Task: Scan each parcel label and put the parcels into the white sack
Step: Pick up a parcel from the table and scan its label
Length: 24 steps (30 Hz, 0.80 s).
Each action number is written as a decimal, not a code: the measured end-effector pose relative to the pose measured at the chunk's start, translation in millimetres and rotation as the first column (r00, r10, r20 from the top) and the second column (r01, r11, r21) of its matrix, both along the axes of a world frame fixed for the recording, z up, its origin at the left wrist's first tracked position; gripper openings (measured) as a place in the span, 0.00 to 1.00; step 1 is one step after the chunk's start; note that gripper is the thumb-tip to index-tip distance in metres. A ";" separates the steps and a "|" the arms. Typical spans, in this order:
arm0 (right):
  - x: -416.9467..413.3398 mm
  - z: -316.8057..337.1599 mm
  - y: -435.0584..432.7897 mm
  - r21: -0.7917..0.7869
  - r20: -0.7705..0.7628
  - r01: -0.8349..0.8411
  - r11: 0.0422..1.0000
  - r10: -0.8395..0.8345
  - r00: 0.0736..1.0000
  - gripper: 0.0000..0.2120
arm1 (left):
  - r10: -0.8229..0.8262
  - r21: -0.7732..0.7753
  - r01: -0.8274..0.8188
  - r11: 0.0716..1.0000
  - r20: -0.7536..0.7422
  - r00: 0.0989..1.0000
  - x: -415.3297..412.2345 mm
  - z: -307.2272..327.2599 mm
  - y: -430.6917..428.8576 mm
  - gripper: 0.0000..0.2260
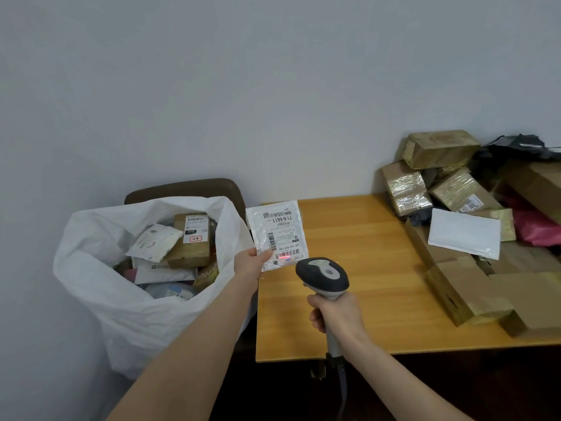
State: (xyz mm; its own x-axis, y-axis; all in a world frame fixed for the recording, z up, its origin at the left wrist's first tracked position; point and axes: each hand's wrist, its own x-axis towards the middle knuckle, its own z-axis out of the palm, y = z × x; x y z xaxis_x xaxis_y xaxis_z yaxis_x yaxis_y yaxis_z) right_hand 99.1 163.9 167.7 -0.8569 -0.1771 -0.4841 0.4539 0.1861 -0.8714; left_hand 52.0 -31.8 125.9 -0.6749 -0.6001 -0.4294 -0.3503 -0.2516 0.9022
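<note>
My left hand [250, 262] pinches the lower left corner of a small white parcel [276, 233], held upright with its label facing me above the table's left edge. A red scan line glows on the barcode near the label's bottom. My right hand [337, 314] grips the handle of a grey and black barcode scanner [323, 273], whose head points at that barcode from just below it. The white sack [100, 278] stands open to the left and holds several parcels.
A wooden table [364, 268] carries a pile of taped brown boxes [437, 150], a white envelope [464, 232] and dark and pink bags on its right side. A brown chair back [188, 188] rises behind the sack. A grey wall stands behind everything.
</note>
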 end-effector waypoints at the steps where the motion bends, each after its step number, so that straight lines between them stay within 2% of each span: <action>1: 0.8 0.3 -0.6 0.009 0.004 -0.010 1.000 0.010 1.000 0.07 | 0.009 -0.010 -0.009 1.000 0.008 1.000 0.1 -1.1 -0.9 0.13; 17: -3.0 2.3 12.5 0.028 0.006 -0.099 0.995 0.099 0.995 0.12 | 0.076 -0.071 -0.073 0.995 0.044 0.996 6.3 1.2 9.3 0.11; 24: -5.8 -0.7 11.7 0.019 -0.012 -0.185 0.983 0.185 0.983 0.10 | 0.131 -0.060 -0.129 0.990 0.032 0.991 20.4 8.5 17.2 0.10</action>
State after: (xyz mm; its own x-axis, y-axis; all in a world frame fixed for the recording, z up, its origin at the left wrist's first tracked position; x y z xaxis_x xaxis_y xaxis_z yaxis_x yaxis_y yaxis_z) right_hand 93.4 175.7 167.0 -0.8164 -0.3249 -0.4775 0.3985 0.2815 -0.8729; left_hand 72.4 -14.6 134.4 -0.5741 -0.7065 -0.4138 -0.3502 -0.2450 0.9041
